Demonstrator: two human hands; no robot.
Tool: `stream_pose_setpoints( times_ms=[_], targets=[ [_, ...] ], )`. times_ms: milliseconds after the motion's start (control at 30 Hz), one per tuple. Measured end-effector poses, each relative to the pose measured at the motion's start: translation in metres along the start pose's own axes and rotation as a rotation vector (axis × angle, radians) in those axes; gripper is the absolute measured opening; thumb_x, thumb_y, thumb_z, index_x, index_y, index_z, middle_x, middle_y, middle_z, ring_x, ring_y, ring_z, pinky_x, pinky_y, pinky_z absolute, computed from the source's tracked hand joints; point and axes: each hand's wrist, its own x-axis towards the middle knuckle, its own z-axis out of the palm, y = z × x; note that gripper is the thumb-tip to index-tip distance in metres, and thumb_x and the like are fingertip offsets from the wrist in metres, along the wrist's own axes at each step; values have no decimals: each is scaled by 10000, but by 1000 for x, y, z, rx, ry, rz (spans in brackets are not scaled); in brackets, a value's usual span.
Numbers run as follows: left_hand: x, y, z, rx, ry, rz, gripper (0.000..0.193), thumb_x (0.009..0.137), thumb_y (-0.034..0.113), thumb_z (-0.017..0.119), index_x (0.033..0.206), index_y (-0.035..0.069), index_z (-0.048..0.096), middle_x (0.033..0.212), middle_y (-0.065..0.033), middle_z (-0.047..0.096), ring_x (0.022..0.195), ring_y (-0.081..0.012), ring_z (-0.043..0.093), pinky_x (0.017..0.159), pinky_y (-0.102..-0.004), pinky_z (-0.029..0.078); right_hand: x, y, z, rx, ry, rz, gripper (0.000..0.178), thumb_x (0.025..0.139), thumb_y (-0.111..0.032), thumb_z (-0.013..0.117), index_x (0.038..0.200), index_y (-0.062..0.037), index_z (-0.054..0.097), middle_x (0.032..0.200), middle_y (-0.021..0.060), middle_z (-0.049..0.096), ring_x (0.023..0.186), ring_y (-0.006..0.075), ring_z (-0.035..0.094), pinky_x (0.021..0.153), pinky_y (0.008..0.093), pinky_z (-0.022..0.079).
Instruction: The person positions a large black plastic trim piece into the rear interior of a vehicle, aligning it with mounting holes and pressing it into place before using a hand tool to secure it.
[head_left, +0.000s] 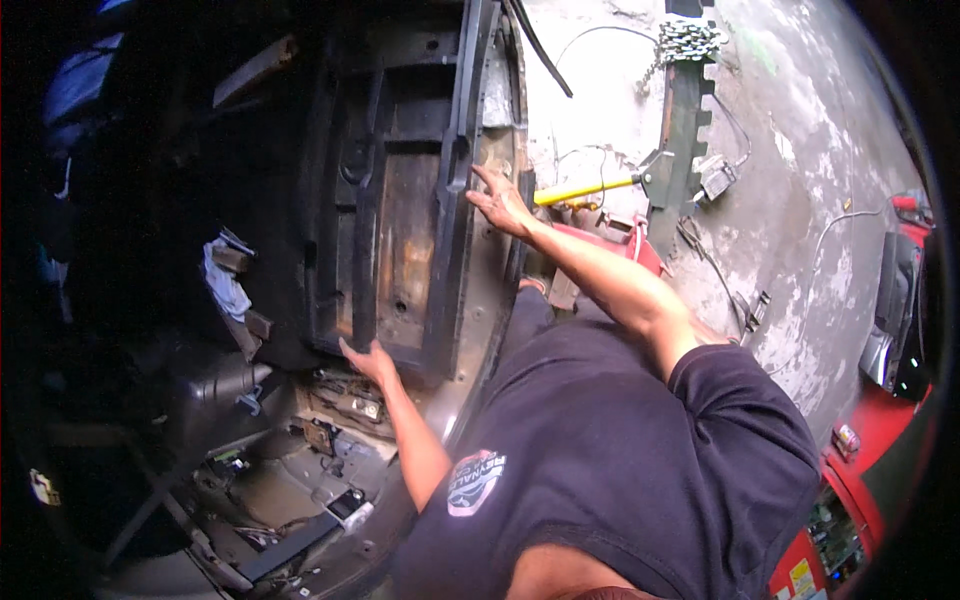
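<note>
A long black ribbed metal panel (410, 240), with a rust-brown recessed strip, lies in front of me inside what looks like a stripped vehicle body. My left hand (372, 363) is at the panel's near edge, thumb and fingers apart, its fingertips against the metal. Farther up, my right hand (500, 205) is spread at the panel's right-hand rail, beside the metal sill (490, 250). Neither hand is wrapped round anything. Whether the right fingertips press on the rail or hover just over it I cannot tell.
Right of the sill lie a yellow bar (585, 190), red equipment (640, 250) and a notched dark beam (683, 130) with a chain (690, 38). Cables trail over the worn floor (780, 220). Exposed brackets and wiring (330, 430) sit near my left forearm. A pale cloth (226, 280) hangs at left.
</note>
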Motion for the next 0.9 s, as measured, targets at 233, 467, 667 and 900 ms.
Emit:
stream_pose_setpoints(
  times_ms=[233,467,667,900],
  targets=[
    [11,-11,6,-108,67,35,762,787,-59,597,1504,27,352,1482,-321,347,1339,-438,425,1131,-471,347,18,-36,0,328,-56,175,1134,820,-610,707,1545,76,168,1560,317,293,1468,384,297,1201,393,258],
    [4,-24,15,-35,150,-36,558,775,-51,573,1329,15,552,1225,-277,476,1067,-412,562,980,-477,451,27,-23,1,225,-38,165,1128,836,-559,718,1531,115,139,1541,345,298,1454,405,311,1194,388,275],
    [5,-13,15,80,112,-34,503,800,11,573,1303,15,559,1217,-288,489,1103,-429,502,963,-491,417,28,-9,-6,172,-107,152,1014,896,-567,637,1551,54,175,1508,351,352,1425,414,363,1179,401,300],
    [3,-19,7,145,113,-14,514,804,37,588,1315,12,545,1207,-308,486,1079,-446,515,967,-496,421,27,4,16,109,-84,192,878,938,-546,591,1541,12,281,1530,275,384,1443,376,352,1185,391,288]
  ],
)
